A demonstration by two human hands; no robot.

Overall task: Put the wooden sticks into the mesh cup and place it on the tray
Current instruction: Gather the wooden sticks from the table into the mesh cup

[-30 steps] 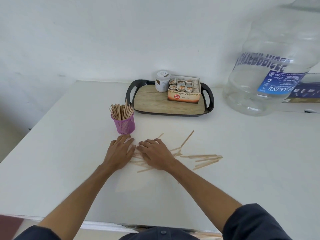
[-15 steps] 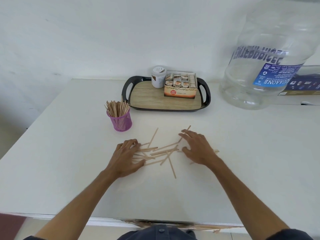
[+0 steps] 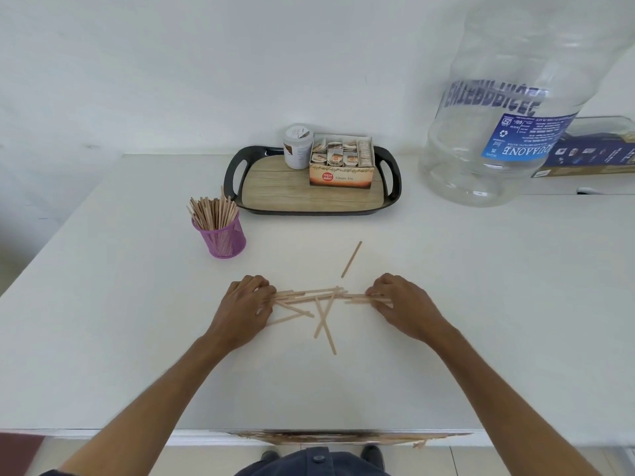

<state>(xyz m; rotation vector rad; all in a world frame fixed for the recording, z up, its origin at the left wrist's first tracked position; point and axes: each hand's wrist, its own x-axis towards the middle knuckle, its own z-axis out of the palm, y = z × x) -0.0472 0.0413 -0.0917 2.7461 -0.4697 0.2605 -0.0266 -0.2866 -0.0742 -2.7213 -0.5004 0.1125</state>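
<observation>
Mostly filled, the mesh cup (image 3: 223, 237) waits off the tray (image 3: 311, 197) while my left hand (image 3: 245, 309) and right hand (image 3: 400, 304), fingers curled, pinch loose sticks (image 3: 309, 297) on the tabletop (image 3: 481, 304).

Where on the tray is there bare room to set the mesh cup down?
The tray is crowded along its back: a white jar and a tea box stand there. Free patches: the wood-grain strip in front of both, and the left part beside the handle. The mesh cup stands off the tray's front-left corner.

White table (image 3: 481, 304), tea box (image 3: 340, 166) beside white jar (image 3: 297, 147), large clear water bottle (image 3: 508, 108), possibly a blue carton (image 3: 594, 156) behind.
</observation>
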